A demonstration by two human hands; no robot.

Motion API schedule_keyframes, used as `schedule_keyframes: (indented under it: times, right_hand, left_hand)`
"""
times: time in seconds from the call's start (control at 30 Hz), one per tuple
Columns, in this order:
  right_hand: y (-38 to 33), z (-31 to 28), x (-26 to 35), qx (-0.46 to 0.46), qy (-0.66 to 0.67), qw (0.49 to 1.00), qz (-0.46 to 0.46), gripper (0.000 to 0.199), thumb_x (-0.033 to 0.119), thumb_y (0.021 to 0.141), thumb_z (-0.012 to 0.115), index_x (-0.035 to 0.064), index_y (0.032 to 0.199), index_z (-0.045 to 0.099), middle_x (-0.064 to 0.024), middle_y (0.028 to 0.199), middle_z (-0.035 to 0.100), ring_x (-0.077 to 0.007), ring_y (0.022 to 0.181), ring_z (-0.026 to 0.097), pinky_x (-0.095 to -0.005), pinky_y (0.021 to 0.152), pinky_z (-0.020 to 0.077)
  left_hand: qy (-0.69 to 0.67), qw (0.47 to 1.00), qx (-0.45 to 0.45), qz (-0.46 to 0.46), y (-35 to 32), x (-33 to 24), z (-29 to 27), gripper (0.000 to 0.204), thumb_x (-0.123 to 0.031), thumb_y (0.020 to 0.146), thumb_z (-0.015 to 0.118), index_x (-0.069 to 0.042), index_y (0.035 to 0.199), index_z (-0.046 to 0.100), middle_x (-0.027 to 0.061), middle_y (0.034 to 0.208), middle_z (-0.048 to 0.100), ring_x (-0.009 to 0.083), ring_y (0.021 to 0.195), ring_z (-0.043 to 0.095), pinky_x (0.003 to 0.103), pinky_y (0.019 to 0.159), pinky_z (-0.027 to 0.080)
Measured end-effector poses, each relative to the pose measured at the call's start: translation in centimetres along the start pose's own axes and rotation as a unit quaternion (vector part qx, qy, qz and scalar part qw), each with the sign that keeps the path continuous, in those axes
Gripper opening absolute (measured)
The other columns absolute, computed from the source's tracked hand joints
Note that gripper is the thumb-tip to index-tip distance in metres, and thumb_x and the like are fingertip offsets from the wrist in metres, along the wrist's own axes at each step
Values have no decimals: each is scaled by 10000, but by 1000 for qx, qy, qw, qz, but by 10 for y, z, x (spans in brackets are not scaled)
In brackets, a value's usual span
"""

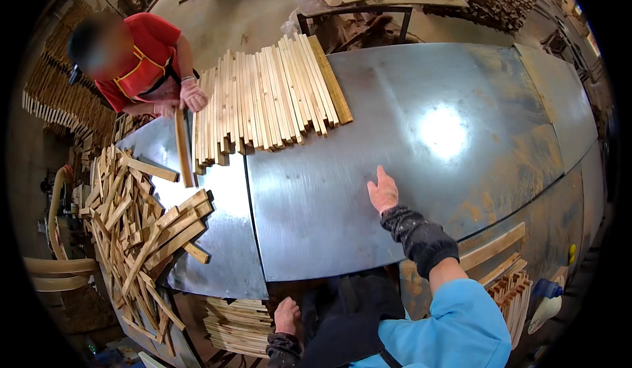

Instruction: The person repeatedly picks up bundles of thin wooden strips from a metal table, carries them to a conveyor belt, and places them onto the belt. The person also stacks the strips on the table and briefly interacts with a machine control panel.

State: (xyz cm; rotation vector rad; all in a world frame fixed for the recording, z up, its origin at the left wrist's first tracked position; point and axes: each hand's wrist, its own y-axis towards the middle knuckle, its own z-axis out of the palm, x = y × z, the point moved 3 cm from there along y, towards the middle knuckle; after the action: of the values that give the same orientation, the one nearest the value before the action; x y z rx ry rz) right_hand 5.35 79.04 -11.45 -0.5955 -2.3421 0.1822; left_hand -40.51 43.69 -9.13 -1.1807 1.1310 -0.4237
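My right hand (383, 191) is stretched out flat over the grey metal table (395, 170), fingers apart, holding nothing. My left hand (287, 316) hangs low at the table's near edge, above a stack of wooden slats (238, 326); it seems empty. A neat row of pale wooden sticks (270, 98) lies across the far side of the table, well beyond my right hand. A person in a red shirt (141, 55) stands at the far left, gloved hand (193, 96) on the row's left end, with a single stick (182, 147) lying just below it.
A loose heap of wooden offcuts (135, 230) covers the table's left end. More slats (507, 282) are stacked at the lower right beside a long board (494, 246). Piles of timber (52, 95) line the floor behind the other person, and boxes sit at the top.
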Motion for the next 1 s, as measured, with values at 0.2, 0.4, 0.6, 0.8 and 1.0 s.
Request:
schedule_keyframes:
  times: [0.2, 0.4, 0.6, 0.8, 1.0]
  right_hand:
    - [131, 22, 56, -35, -62, 997, -43, 714, 350, 1041, 655, 31, 1650, 460, -302, 1531, 613, -458, 1479, 526, -512, 1241, 431]
    - [215, 50, 98, -70, -48, 993, -82, 680, 344, 1055, 627, 13, 1631, 484, -282, 1516, 635, -447, 1464, 546, -533, 1234, 427]
    - [252, 63, 119, -75, 190, 979, -8, 563, 214, 1050, 628, -58, 1541, 577, -221, 1223, 764, -381, 1103, 726, -436, 1017, 570]
    - [256, 57, 120, 5, 292, 956, -8, 609, 159, 1015, 747, -27, 1571, 581, -115, 1145, 733, -232, 1015, 681, -360, 984, 564]
    - [272, 63, 131, 25, 210, 973, -96, 638, 301, 1011, 720, 0, 1559, 592, -241, 1421, 701, -407, 1303, 672, -475, 1131, 517]
  left_hand:
    - [64, 995, 24, 69, 18, -104, 115, 491, -235, 1081, 714, 32, 1486, 632, 23, 1069, 685, 149, 947, 638, 344, 859, 553]
    - [210, 961, 23, 181, 81, -209, 213, 226, -205, 1063, 636, 3, 1108, 711, -13, 865, 589, 109, 792, 496, 315, 697, 431]
    - [153, 948, 3, 278, 145, -330, 290, 214, -203, 1050, 636, 10, 1049, 615, -5, 872, 453, 130, 823, 407, 333, 734, 427]
    - [97, 951, -62, 288, 215, -399, 326, 815, -270, 1039, 751, 46, 1691, 378, 100, 1414, 618, 190, 1179, 567, 429, 999, 519]
    - [129, 937, 22, 323, 254, -422, 350, 781, -214, 992, 806, 86, 1621, 453, 185, 1530, 616, 287, 1349, 597, 384, 1174, 470]
